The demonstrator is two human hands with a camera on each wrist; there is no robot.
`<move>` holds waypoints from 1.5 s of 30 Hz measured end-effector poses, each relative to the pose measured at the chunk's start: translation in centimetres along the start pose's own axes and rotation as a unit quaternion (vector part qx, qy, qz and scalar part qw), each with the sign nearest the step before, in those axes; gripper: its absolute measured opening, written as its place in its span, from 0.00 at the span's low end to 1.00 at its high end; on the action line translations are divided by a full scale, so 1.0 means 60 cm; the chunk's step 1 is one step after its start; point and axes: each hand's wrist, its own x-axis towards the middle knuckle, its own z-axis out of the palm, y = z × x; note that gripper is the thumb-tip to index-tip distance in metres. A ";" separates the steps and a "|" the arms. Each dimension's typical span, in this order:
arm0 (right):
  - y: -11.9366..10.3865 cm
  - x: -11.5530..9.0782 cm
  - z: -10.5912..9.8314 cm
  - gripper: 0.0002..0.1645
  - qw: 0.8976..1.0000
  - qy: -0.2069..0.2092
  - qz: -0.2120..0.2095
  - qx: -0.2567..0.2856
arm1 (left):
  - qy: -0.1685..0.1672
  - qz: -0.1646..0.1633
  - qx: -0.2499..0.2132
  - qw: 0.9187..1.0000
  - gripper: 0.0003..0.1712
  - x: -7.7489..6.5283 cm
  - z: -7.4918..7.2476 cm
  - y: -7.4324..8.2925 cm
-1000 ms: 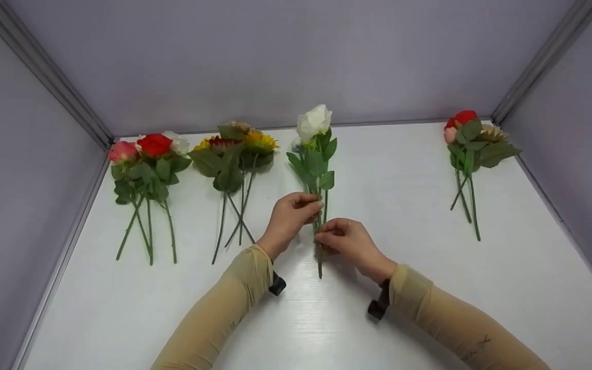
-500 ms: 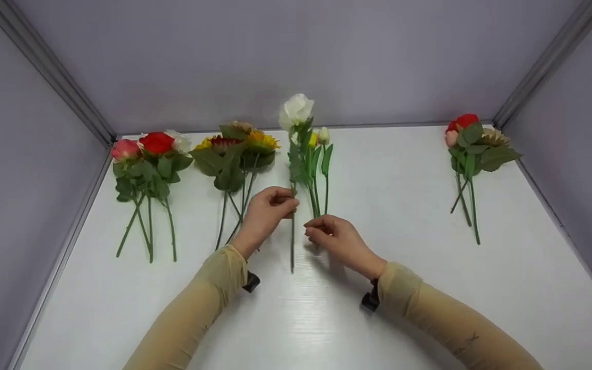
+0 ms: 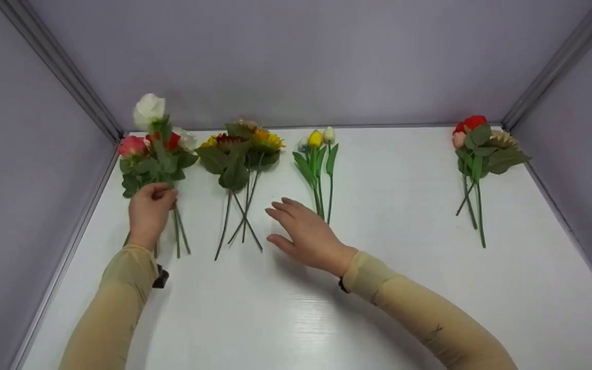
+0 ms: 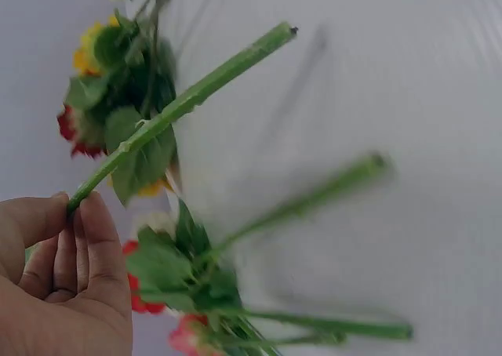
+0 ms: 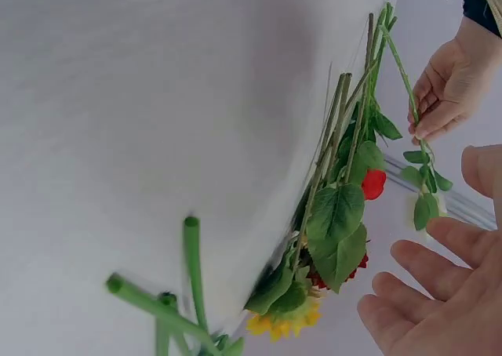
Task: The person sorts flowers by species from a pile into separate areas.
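A white rose (image 3: 149,111) is held by its stem between the thumb and fingers of my left hand (image 3: 148,213), over the rose group at the left. In the left wrist view its green stem (image 4: 184,101) points away from the pinching fingertips. Beneath it lie a pink rose (image 3: 132,146), a red rose (image 3: 171,140) and another white rose (image 3: 186,139). My right hand (image 3: 309,236) hovers with fingers spread and nothing in it. Close beyond it lie tulips, among them a yellow tulip (image 3: 315,139) and a white tulip (image 3: 329,135).
Sunflowers (image 3: 266,140) with crossed stems lie between the roses and the tulips. A mixed bunch with a red flower (image 3: 473,122) and a beige sunflower (image 3: 504,140) lies at the far right. Grey panels (image 3: 306,61) wall the white table (image 3: 404,205) at the back and sides.
My left hand has lifted the white rose off the tulips and carried it left over the other roses. My right hand has let go of the stems, opened and moved slightly left.
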 end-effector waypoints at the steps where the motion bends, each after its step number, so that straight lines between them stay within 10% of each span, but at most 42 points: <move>1: -0.006 0.005 0.002 0.36 1.000 -0.006 -0.010 -0.019 | 0.009 -0.011 0.002 1.000 0.26 0.003 -0.012 -0.009; 11: -0.039 0.034 0.026 0.41 0.992 -0.042 -0.057 -0.100 | 0.040 -0.063 0.023 0.997 0.27 0.020 -0.067 -0.064; 36: -0.009 0.020 0.037 0.40 0.993 -0.065 -0.034 -0.096 | -0.011 -0.036 0.083 0.996 0.32 0.021 -0.048 -0.080; 45: 0.045 0.012 0.009 0.34 0.997 -0.017 0.033 -0.067 | 0.051 0.099 0.127 0.986 0.40 0.014 -0.012 -0.043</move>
